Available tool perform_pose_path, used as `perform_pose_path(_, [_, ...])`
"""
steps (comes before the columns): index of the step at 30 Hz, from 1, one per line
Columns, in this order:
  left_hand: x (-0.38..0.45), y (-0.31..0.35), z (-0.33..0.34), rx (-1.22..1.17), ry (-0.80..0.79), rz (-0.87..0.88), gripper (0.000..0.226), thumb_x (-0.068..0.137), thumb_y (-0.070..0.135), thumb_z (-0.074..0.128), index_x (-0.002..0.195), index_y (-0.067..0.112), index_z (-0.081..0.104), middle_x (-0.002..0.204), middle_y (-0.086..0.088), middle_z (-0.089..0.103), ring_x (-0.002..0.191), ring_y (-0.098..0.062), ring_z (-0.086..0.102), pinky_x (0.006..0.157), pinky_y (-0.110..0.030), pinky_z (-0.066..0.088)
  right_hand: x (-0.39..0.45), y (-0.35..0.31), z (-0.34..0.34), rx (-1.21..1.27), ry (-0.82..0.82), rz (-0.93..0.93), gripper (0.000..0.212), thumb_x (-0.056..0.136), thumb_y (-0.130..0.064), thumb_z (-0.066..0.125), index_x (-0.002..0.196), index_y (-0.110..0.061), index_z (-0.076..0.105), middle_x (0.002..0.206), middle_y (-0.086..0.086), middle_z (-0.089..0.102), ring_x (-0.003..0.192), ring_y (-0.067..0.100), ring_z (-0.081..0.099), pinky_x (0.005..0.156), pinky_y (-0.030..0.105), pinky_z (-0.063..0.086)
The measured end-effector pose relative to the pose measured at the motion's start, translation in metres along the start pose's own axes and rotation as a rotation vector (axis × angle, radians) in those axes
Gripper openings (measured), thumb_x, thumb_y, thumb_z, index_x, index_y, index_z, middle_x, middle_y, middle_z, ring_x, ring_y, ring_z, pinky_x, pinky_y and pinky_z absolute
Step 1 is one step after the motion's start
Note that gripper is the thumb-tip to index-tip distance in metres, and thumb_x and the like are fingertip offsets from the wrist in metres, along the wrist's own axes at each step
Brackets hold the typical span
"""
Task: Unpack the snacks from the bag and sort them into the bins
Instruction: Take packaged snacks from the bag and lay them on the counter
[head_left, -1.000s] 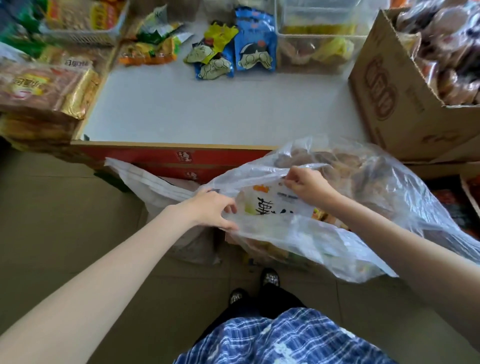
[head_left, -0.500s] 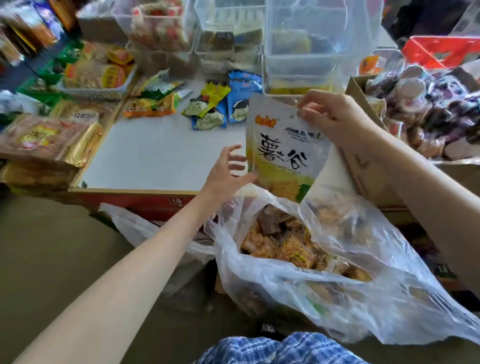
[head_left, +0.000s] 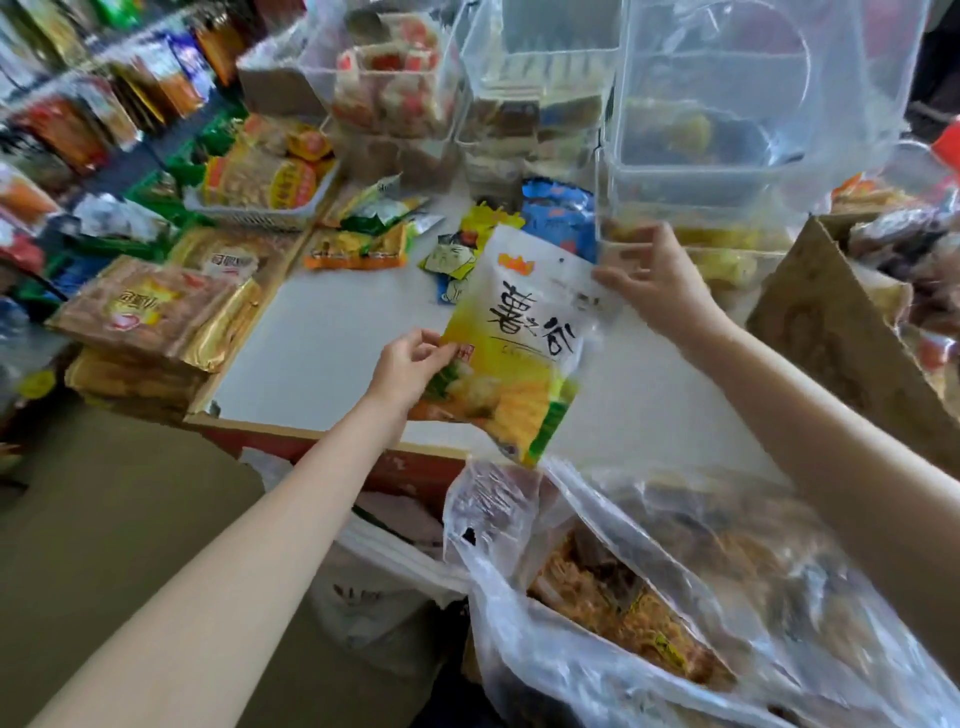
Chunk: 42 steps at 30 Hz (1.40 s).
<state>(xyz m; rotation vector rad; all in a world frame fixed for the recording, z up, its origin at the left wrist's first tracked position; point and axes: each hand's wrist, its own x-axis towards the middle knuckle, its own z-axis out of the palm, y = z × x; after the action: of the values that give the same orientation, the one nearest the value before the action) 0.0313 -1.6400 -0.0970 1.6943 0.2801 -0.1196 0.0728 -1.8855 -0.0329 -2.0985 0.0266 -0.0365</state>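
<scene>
A white and yellow snack packet (head_left: 511, 348) with black characters is held tilted in the air above the white surface (head_left: 322, 332), between both hands. The left hand (head_left: 408, 366) pinches its lower left edge, thumb on the printed front and the other fingers (head_left: 423, 340) curled behind. The right hand (head_left: 657, 278) pinches the upper right corner with curled fingers, just in front of the clear plastic bins (head_left: 727, 135) stacked at the back of the surface. Below the packet, at the near edge of the surface, the clear plastic bag (head_left: 675, 623) gapes open with more orange-brown snack packs (head_left: 613, 603) inside. Small yellow and blue packets (head_left: 519, 234) lie on the surface behind the held one, gold-edged packs (head_left: 150, 312) are piled to the left, and a cardboard box (head_left: 836, 332) stands at the right.
</scene>
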Motion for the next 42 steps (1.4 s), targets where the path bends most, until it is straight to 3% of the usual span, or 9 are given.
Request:
perform_pose_path(3, [0.044,-0.006,-0.027,-0.092,0.112,-0.092,0.016,0.092,0.010,0.056,0.079,0.015,0.051,0.080,-0.007,0.062,0.082,-0.025,0.060,0.079,-0.041,0.050,0.013,0.013,0.052,-0.057,-0.241,0.155,0.068,0.081,-0.033,0.070,0.136,-0.014,0.034,0.133,0.005,0.047,0.106,0.018,0.055,0.092,0.036,0.047])
perform_pose_path(7, [0.116,-0.003,-0.056,-0.404,0.191,-0.244,0.014,0.096,0.007,0.049,0.083,0.013,0.048,0.074,-0.010,0.062,0.046,-0.013,0.063,0.043,-0.030,0.054,0.062,0.014,0.138,0.150,-0.456,0.261,0.075,0.083,-0.024,0.070,0.143,-0.019,0.027,0.135,0.001,0.046,0.106,0.019,0.056,0.086,0.033,0.049])
perform_pose_path(13, [0.236,-0.001,-0.119,-0.579,0.250,-0.404,0.011,0.098,0.011,0.046,0.088,0.013,0.049,0.072,-0.008,0.066,0.048,-0.019,0.065,0.041,-0.039,0.053,0.170,-0.002,0.245,0.537,-0.307,0.318,0.057,0.084,-0.008,0.066,0.134,-0.015,0.041,0.104,0.007,0.067,0.071,0.019,0.066,0.053,0.025,0.047])
perform_pose_path(17, [0.300,0.002,-0.163,-0.498,0.296,-0.270,0.013,0.096,0.011,0.048,0.093,0.020,0.056,0.076,0.002,0.067,0.056,-0.009,0.064,0.049,-0.022,0.053,0.245,-0.025,0.300,0.692,-0.183,0.371,0.047,0.086,-0.001,0.063,0.127,-0.013,0.045,0.088,0.002,0.065,0.059,0.009,0.062,0.048,0.021,0.045])
perform_pose_path(22, [0.347,-0.019,-0.203,-0.264,0.352,-0.221,0.019,0.097,0.010,0.042,0.094,0.021,0.058,0.084,0.002,0.069,0.073,-0.010,0.065,0.063,-0.018,0.048,0.348,-0.050,0.369,0.621,-0.057,0.334,0.044,0.082,-0.007,0.067,0.119,-0.016,0.045,0.116,0.014,0.061,0.097,0.026,0.064,0.084,0.042,0.055])
perform_pose_path(26, [0.358,-0.051,-0.218,-0.053,0.330,-0.281,0.017,0.096,0.012,0.042,0.103,0.019,0.056,0.105,-0.003,0.062,0.092,-0.016,0.058,0.072,-0.023,0.044,0.391,-0.057,0.405,0.468,-0.212,0.342,0.064,0.085,-0.003,0.063,0.141,-0.011,0.033,0.119,0.011,0.054,0.100,0.021,0.059,0.095,0.035,0.050])
perform_pose_path(29, [0.357,-0.065,-0.221,-0.021,0.315,-0.333,0.014,0.095,0.012,0.046,0.103,0.018,0.055,0.107,-0.003,0.060,0.093,-0.016,0.058,0.079,-0.027,0.046,0.388,-0.051,0.409,0.376,-0.275,0.351,0.057,0.088,0.003,0.054,0.141,-0.012,0.035,0.103,0.006,0.050,0.104,0.026,0.059,0.096,0.037,0.047])
perform_pose_path(33, [0.348,-0.067,-0.216,0.006,0.305,-0.324,0.020,0.095,0.009,0.041,0.105,0.017,0.057,0.105,-0.002,0.061,0.093,-0.016,0.060,0.084,-0.029,0.048,0.372,-0.036,0.384,0.390,-0.259,0.382,0.049,0.089,0.006,0.047,0.135,-0.009,0.042,0.128,0.015,0.048,0.106,0.028,0.058,0.090,0.040,0.053])
perform_pose_path(42, [0.294,-0.042,-0.156,0.068,0.175,-0.304,0.024,0.094,0.007,0.041,0.110,0.016,0.056,0.108,-0.002,0.064,0.095,-0.016,0.064,0.079,-0.024,0.049,0.260,0.000,0.234,0.437,-0.316,0.486,0.022,0.094,-0.001,0.051,0.115,-0.005,0.056,0.109,0.012,0.060,0.084,0.022,0.064,0.077,0.029,0.056])
